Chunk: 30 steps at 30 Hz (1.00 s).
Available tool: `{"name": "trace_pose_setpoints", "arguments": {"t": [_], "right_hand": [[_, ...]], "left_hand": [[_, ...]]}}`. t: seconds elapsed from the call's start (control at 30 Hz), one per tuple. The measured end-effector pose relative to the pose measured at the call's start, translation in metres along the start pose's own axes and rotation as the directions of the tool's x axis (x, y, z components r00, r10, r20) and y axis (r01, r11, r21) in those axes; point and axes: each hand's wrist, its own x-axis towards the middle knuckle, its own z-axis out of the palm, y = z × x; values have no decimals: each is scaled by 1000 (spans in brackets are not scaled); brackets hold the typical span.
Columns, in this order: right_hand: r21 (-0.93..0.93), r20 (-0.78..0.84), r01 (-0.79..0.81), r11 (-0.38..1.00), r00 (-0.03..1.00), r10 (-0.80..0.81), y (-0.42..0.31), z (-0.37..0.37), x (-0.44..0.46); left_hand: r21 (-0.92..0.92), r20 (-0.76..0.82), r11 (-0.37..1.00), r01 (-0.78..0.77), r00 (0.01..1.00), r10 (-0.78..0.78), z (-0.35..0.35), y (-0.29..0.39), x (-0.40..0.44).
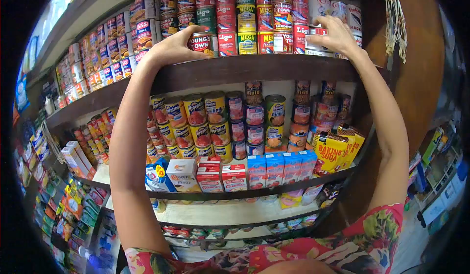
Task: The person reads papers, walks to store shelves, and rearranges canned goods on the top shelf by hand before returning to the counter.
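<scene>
My left hand (171, 48) reaches to the upper shelf, its thumb and fingers curved around the side of a Young's Town sardine can (200, 44) in the bottom row. Farther right, my right hand (338, 35) has its thumb and fingers bent around a white can with a red label (318, 31), partly hidden by the fingers. Between the hands stand stacked sardine cans, among them a red Ligo can (226, 45), a yellow and green Mega can (247, 44) and a Young's Town can (283, 10).
Stacked 555 tuna cans (144, 32) fill the shelf's left. Below are Argentina cans (194, 110), blue and pink drink cartons (274, 169), Alaska cartons (235, 177) and yellow packets (330, 152). The dark shelf edge (264, 68) runs under both wrists. Strings (394, 24) hang at right.
</scene>
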Motion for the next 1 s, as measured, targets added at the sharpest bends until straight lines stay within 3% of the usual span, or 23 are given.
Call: {"name": "trace_pose_setpoints", "arguments": {"t": [0.1,0.17,0.23,0.3,0.47,0.57,0.67,0.8,0.9,0.93,0.97,1.0], "right_hand": [[87,-51,508,857,861,-506,-19,1,16],[226,213,467,855,833,-511,-48,15,24],[69,422,498,864,771,-478,-73,13,29],[33,489,501,865,747,-451,-72,11,33],[133,450,467,874,758,-473,-61,20,40],[154,430,525,837,727,-535,-67,15,42],[232,434,472,850,732,-525,-65,22,42],[159,408,419,894,797,-446,-70,20,40],[371,-38,529,763,829,-557,-83,34,50],[461,58,360,811,900,-432,-110,10,44],[611,21,303,732,917,-397,-121,18,52],[646,15,279,710,926,-377,-139,14,57]], "left_hand": [[-8,-13,999,-32,999,32,3,-6,4],[17,-47,997,-76,996,77,4,-8,4],[-13,-13,999,-43,999,43,1,0,3],[-60,-11,997,-45,999,44,2,0,2],[-10,-15,998,-56,998,56,1,-5,4],[-8,-31,998,-59,998,58,4,-11,8],[6,-35,999,42,999,-42,-4,11,-8],[3,0,996,94,996,-94,-2,-8,-2],[23,65,985,172,983,-174,-8,1,-3],[18,79,984,179,981,-180,-9,4,-4],[13,95,982,186,978,-186,-10,5,-4],[-31,103,993,113,989,-110,-8,-1,-2]]}}
